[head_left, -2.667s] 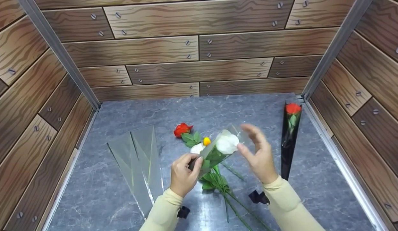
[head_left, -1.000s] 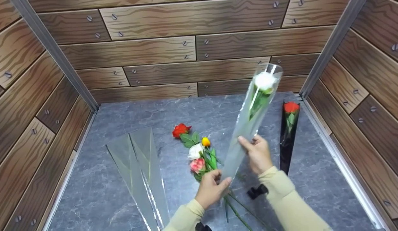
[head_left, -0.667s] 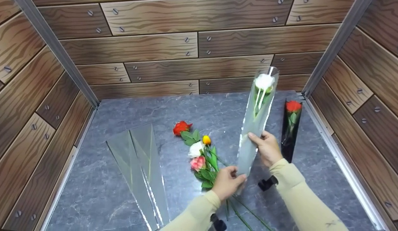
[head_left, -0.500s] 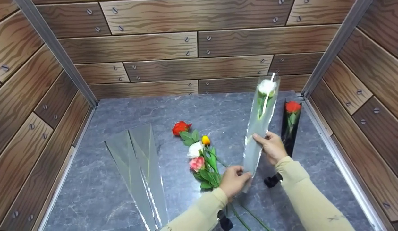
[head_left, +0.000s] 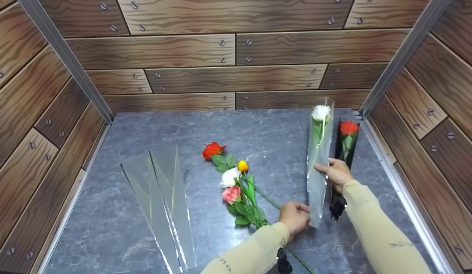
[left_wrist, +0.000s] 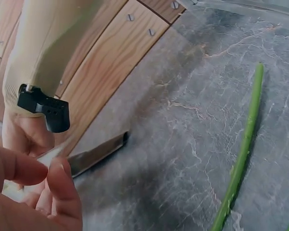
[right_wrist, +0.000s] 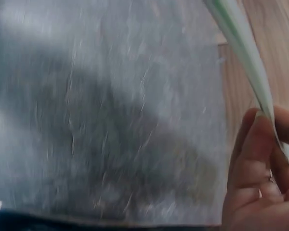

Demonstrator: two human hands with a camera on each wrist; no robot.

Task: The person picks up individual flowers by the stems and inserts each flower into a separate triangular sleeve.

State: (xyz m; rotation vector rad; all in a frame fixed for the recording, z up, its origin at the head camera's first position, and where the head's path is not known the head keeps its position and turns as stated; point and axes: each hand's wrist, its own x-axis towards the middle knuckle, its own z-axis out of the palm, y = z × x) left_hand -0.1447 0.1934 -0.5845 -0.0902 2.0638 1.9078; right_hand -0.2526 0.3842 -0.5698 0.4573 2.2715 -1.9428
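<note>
From left, clear sleeves (head_left: 171, 198) lie flat on a marbled worktop (head_left: 91, 224), overlapping so closely that I cannot count them. Next to them rest a red rose (head_left: 213, 150), a loose white rose (head_left: 230, 177), a pink flower (head_left: 231, 194) and a yellow bud (head_left: 242, 166), their stems partly lost behind a forearm. A left hand (head_left: 294, 217), thumb and finger nearly meeting, seems to pinch the filled sleeve (head_left: 316, 190) by its lower edge, though how firmly I cannot tell. Inside that sleeve, head up, is a wrapped white rose (head_left: 321, 113); its stem is blurred by the plastic. A right hand (head_left: 338, 173) grips the middle, thumb in front. At far right lies a black sleeve (head_left: 344, 156) with a red bloom (head_left: 348, 128), its lower part mostly hidden. Placing the two side by side appears under way; the next move calls for lowering gently, then loosening both hands.
</note>
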